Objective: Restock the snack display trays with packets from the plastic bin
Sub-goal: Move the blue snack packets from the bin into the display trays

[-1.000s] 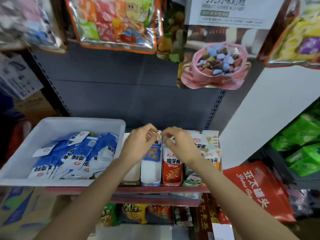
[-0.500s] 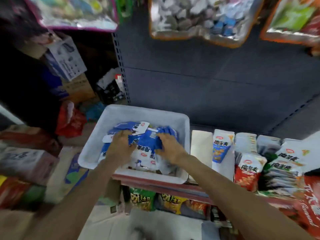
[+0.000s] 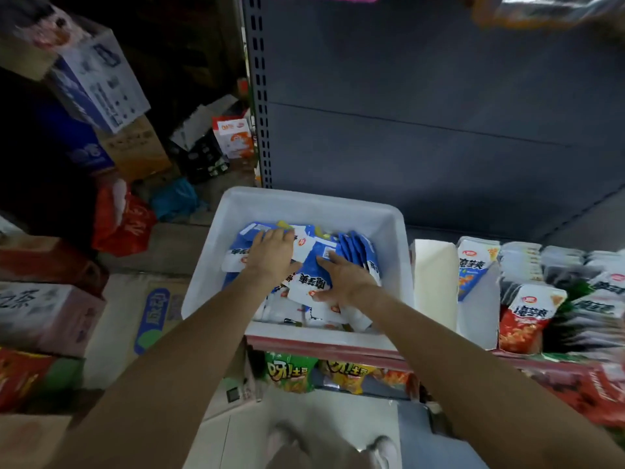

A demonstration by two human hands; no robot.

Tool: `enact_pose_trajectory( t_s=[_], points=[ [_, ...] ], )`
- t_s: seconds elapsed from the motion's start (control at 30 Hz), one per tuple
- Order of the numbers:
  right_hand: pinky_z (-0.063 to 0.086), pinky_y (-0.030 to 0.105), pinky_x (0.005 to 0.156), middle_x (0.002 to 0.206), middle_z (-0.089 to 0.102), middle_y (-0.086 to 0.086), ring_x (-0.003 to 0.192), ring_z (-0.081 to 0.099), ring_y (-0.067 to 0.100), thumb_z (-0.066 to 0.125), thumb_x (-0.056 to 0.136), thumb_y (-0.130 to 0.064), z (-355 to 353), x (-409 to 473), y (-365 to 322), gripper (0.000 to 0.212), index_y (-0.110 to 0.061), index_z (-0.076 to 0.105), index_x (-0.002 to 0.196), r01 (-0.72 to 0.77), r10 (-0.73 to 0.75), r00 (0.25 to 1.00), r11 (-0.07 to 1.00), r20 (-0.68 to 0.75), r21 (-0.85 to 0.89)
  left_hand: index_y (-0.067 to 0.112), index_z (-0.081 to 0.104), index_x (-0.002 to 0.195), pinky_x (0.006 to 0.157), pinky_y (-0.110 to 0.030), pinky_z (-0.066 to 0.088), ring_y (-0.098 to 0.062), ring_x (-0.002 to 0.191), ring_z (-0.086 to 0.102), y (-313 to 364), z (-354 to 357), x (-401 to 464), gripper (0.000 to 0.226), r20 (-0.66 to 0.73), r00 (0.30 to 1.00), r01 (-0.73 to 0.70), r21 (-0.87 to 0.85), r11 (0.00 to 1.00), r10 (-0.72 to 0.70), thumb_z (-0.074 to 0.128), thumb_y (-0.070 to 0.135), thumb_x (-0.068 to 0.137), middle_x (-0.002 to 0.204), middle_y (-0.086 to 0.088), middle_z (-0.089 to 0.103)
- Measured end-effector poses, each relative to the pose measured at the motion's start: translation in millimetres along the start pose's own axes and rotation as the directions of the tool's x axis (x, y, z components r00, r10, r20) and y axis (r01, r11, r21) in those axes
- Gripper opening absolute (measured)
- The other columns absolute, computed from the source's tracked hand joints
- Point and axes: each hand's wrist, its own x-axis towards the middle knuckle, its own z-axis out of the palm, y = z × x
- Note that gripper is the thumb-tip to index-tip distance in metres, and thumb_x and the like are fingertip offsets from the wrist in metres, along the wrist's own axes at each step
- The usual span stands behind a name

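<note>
Head view: white plastic bin [image 3: 306, 203] on the red-edged shelf [image 3: 324, 346], filled with blue-and-white packets [image 3: 355, 247] in a loose heap. Left hand [image 3: 272, 253] flat on the left part of the heap, fingers straight and together, grip wide, holding nothing. Right hand [image 3: 341, 277] on the middle of the heap, fingers stretched toward the far side, thumb under the edge of one white packet; grip also wide, not clearly closed on any packet. Just beside the bin on the right, white display trays [image 3: 436, 286] in a row: first one bare inside, next with a blue packet upright [image 3: 473, 265], then red packets [image 3: 526, 316]. Below the shelf, green and orange snack bags [image 3: 291, 370]. Cardboard boxes [image 3: 44, 316] stacked at the left.
</note>
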Motion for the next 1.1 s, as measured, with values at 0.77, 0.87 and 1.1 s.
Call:
enact_pose_trajectory(
  t_s=[0.77,0.87,1.1],
  points=[
    [0.046,0.015,0.06,0.059,0.055,-0.001,0.06,0.052,0.001,0.061,0.088,-0.001,-57.1,-75.8,80.5,0.025,-0.008,0.047,0.068,0.496,0.044,0.785,0.554,-0.618,0.669,0.014,0.044,0.079,0.057,-0.032,0.036,-0.016,0.057,0.046,91.3,-91.4,-54.0,0.021,-0.428,0.902,-0.313,-0.731,0.607,-0.05,0.049,0.021,0.098,0.062,0.001,0.048],
    [0.054,0.024,0.063,0.062,0.055,-0.002,0.069,0.055,0.01,0.058,0.09,-0.001,-62.6,-100.8,122.0,0.028,-0.014,0.047,0.068,0.496,0.12,0.765,0.518,-0.633,0.697,0.007,0.053,0.099,0.073,-0.03,0.052,-0.015,0.08,0.064,134.9,-96.8,-43.3,0.016,-0.303,0.952,-0.289,-0.832,0.474,0.049,0.059,0.02,0.092,0.088,-0.001,0.066],
    [0.053,0.039,0.072,0.064,0.061,-0.012,0.074,0.057,0.017,0.059,0.089,0.0,-71.5,-140.1,216.0,0.022,-0.016,0.057,0.075,0.469,0.234,0.717,0.536,-0.657,0.702,0.012,0.048,0.086,0.075,-0.043,0.051,-0.025,0.081,0.064,234.3,-97.8,-9.4,0.012,-0.3,0.949,-0.306,-0.791,0.529,0.1,0.059,0.012,0.09,0.085,-0.006,0.066]
  ],
)
